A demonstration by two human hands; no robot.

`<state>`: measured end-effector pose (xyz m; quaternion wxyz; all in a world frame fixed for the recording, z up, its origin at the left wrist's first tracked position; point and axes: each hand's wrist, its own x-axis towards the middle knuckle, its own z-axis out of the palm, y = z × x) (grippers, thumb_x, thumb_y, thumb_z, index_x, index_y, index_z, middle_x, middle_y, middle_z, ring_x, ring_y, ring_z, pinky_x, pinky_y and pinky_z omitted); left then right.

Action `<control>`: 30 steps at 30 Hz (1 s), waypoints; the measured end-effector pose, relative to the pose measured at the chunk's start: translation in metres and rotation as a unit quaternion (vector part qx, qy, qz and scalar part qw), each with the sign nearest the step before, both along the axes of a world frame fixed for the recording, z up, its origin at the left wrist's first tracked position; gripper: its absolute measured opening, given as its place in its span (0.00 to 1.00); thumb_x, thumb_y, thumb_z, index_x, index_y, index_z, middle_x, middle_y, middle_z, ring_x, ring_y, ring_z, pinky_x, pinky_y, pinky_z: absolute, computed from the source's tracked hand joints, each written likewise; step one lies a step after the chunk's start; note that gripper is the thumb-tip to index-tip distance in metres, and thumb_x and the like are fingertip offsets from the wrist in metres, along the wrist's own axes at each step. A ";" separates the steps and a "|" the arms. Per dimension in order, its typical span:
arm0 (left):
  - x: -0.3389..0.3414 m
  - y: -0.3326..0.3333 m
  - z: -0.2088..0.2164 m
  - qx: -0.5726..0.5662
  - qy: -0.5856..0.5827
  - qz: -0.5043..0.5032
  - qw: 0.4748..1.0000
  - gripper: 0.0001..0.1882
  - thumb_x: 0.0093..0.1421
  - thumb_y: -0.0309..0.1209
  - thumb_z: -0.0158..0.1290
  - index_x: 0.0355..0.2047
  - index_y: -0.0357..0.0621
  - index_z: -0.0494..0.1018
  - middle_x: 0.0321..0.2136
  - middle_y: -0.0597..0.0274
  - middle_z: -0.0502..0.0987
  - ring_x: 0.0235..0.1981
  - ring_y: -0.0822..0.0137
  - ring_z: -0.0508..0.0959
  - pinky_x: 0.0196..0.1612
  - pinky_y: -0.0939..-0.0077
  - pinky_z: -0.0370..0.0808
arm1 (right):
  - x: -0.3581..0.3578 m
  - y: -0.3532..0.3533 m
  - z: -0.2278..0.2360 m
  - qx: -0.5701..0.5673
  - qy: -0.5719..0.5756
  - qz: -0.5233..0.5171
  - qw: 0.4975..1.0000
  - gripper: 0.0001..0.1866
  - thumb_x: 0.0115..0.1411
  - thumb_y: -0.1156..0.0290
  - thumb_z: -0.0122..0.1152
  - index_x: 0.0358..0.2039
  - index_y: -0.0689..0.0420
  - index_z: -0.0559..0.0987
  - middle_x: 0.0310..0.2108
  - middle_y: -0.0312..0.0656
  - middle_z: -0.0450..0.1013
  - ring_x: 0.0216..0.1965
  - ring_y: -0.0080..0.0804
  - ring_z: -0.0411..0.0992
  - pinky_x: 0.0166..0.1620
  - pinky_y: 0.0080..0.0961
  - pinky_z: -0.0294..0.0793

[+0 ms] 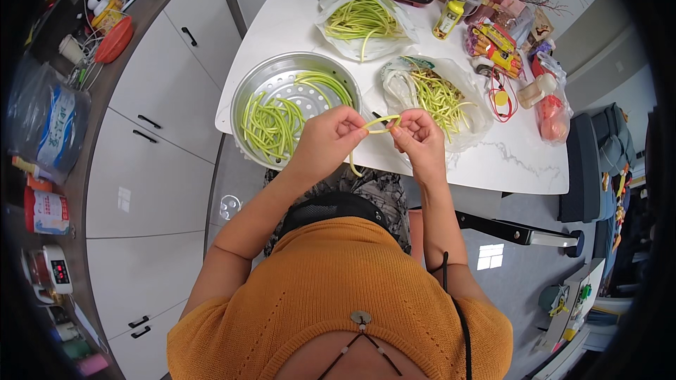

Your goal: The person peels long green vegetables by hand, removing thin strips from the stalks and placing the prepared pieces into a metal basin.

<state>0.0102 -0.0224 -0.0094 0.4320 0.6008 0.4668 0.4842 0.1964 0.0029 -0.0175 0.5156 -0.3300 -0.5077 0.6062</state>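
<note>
Spanning the left hand (331, 142) and the right hand (420, 142): one slender green stem (378, 131), bent, pinched between thumb and fingers of each, above the front edge of the white table (524, 169); a length of stem hangs below the left hand. At the surface's left edge: one round perforated metal pan (280, 86), two heaps of stems inside. Near the far edge: one open plastic bag (396, 46), stem-filled. Beside the right hand: a second open bag (474, 79), yellower stems. Toward the right edge: one bag of round fruits (553, 116).
</note>
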 end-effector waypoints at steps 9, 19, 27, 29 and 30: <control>0.000 0.003 -0.002 -0.076 -0.077 -0.047 0.993 0.05 0.56 0.24 0.52 0.32 0.38 0.68 0.21 0.70 0.71 0.18 0.83 0.68 0.19 0.90 0.65 | -0.009 -0.009 0.005 0.323 -0.301 -0.131 0.887 0.08 0.48 0.81 0.61 0.31 0.59 0.79 0.27 0.39 0.73 0.26 0.28 0.72 0.27 0.20 0.69; -0.024 0.016 0.003 -0.008 -0.268 0.082 0.960 0.05 0.57 0.23 0.51 0.33 0.39 0.67 0.26 0.61 0.73 0.22 0.76 0.71 0.24 0.85 0.70 | 0.019 0.011 -0.002 0.277 -0.453 -0.189 0.826 0.08 0.48 0.79 0.59 0.32 0.58 0.78 0.29 0.44 0.73 0.27 0.38 0.73 0.31 0.27 0.72; -0.027 0.015 0.003 -0.007 -0.267 0.090 0.959 0.05 0.57 0.24 0.50 0.33 0.39 0.67 0.27 0.62 0.74 0.23 0.77 0.71 0.26 0.84 0.71 | 0.055 0.038 0.006 0.336 -0.478 -0.397 0.707 0.13 0.50 0.79 0.58 0.39 0.57 0.77 0.38 0.45 0.72 0.31 0.40 0.73 0.35 0.29 0.74; -0.024 0.015 0.003 -0.005 -0.263 0.079 0.962 0.05 0.57 0.24 0.51 0.33 0.39 0.67 0.27 0.63 0.74 0.23 0.77 0.71 0.26 0.85 0.71 | 0.047 0.028 0.012 0.297 -0.452 -0.322 0.777 0.11 0.50 0.78 0.58 0.37 0.57 0.78 0.35 0.43 0.73 0.32 0.39 0.73 0.35 0.28 0.73; -0.022 0.016 0.002 -0.002 -0.260 0.076 0.963 0.05 0.57 0.24 0.51 0.34 0.39 0.67 0.27 0.63 0.73 0.23 0.77 0.71 0.26 0.85 0.71 | 0.042 0.023 0.014 0.274 -0.441 -0.274 0.810 0.11 0.50 0.78 0.59 0.36 0.57 0.78 0.35 0.43 0.73 0.31 0.39 0.73 0.35 0.28 0.73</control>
